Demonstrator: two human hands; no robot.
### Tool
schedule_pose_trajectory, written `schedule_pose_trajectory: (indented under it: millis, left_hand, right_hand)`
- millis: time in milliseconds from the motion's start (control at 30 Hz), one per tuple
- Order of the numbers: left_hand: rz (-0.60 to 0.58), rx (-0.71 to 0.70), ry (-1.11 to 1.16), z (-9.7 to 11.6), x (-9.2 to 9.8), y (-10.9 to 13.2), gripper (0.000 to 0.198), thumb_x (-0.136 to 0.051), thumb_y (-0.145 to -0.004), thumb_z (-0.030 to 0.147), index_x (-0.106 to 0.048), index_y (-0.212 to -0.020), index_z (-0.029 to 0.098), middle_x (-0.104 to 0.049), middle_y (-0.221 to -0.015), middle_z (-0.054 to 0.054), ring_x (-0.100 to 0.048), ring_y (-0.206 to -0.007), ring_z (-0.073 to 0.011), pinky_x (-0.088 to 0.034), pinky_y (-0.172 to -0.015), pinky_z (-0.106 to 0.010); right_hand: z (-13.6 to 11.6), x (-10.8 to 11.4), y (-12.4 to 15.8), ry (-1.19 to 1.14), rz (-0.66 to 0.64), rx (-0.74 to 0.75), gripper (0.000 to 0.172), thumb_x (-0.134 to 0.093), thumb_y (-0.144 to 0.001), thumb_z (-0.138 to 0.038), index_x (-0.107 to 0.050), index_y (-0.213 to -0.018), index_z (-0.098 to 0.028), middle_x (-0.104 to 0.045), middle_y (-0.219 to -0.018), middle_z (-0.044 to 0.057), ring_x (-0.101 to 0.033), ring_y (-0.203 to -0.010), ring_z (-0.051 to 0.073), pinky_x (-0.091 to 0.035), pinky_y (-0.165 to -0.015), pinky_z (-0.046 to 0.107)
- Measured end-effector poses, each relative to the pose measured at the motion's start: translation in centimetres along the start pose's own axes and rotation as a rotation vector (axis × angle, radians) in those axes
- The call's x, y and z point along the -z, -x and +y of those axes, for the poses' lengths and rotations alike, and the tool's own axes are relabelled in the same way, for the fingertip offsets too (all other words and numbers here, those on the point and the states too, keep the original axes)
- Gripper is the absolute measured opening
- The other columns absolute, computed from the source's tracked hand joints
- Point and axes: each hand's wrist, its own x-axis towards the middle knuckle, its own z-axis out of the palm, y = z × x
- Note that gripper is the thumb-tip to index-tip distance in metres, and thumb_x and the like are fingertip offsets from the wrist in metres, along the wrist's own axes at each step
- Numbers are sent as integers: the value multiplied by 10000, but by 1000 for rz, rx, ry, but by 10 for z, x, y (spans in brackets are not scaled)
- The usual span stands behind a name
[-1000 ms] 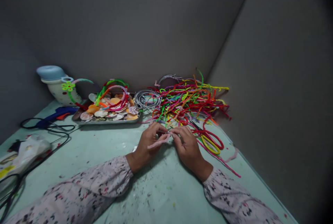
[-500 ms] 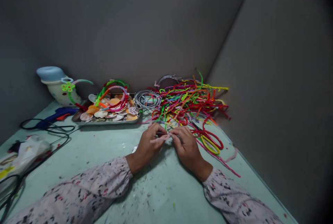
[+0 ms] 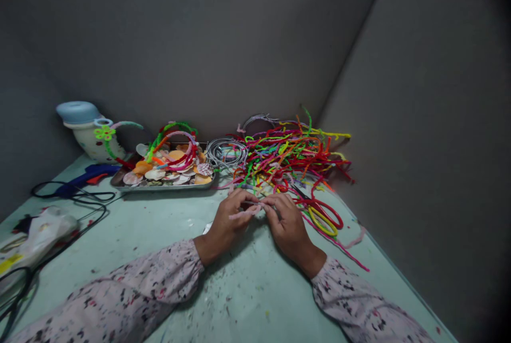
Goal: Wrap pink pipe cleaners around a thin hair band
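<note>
Pale pink pipe cleaner [image 3: 242, 214]: located between the two hands, above the pale green table [image 3: 255, 300]. Left hand [image 3: 227, 219]: thumb and fingers pinched together on the strand, one end projecting free across the palm side. Right hand [image 3: 289, 226]: thumb and forefinger closed on it, tips nearly meeting the left's; detail at the fingertips too small to make out. Multicoloured pipe cleaner pile [image 3: 295, 154] lies just beyond; scissors [image 3: 315, 205] beside the right hand; metal tray [image 3: 167, 188] of seashells [image 3: 175, 171] farther left.
</note>
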Motion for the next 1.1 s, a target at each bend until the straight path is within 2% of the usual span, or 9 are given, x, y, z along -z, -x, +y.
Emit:
schedule_pose_trajectory:
  millis: [333, 667, 1100]
  left_hand:
    - [36, 30, -59, -1, -4, 0, 98, -586, -862, 261, -629, -823, 182, -619, -809, -10, -554, -770, -143, -413, -721, -272]
    - [32, 17, -5, 3, -5, -2, 153, -609, -855, 282, -656, -761, 171, -626, -783, -13, -573, -741, -125, -439, -692, -247]
    - [53, 136, 100, 6, -6, 0, 60, -632, -789, 214, -603, -782, 161, -620, -752, 4, -590, -708, -124, -471, -663, -243]
  right_hand:
    - [0, 0, 0, 2, 2, 4, 129, -495, -924, -156, -608, -966, -202, -624, -947, 53, -536, -929, 200, -434, -827, 356]
    - [-1, 1, 0, 5, -20, 6, 133, -486, -926, -159, -607, -962, -201, -627, -947, 54, -536, -921, 201, -432, -825, 360]
    - [-2, 2, 1, 17, -44, 11, 168, -468, -924, -172, -619, -987, -212, -633, -955, 66, -543, -935, 219, -447, -835, 385]
